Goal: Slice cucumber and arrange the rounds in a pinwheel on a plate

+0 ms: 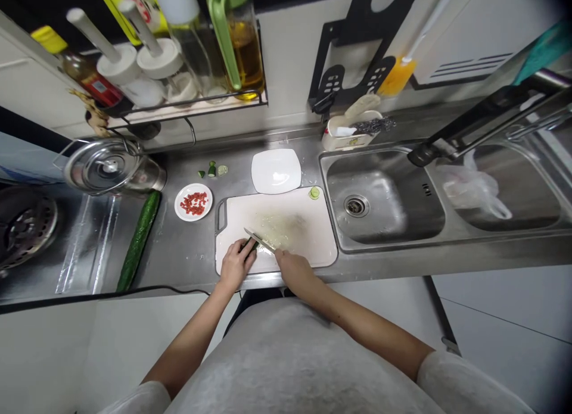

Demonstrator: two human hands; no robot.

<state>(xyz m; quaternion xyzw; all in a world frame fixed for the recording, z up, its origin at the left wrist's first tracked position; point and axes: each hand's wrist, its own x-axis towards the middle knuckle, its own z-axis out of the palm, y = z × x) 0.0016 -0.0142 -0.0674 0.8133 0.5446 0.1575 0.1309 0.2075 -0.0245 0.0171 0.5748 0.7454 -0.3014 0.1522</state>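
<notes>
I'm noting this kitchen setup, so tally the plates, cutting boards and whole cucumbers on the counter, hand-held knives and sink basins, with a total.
Plates: 2 (round plate, squarish plate)
Cutting board: 1
Whole cucumber: 1
Hand-held knife: 1
Sink basins: 2 (left basin, right basin)
Total: 7

Left hand (235, 267) curled; right hand (295, 272) clenched
</notes>
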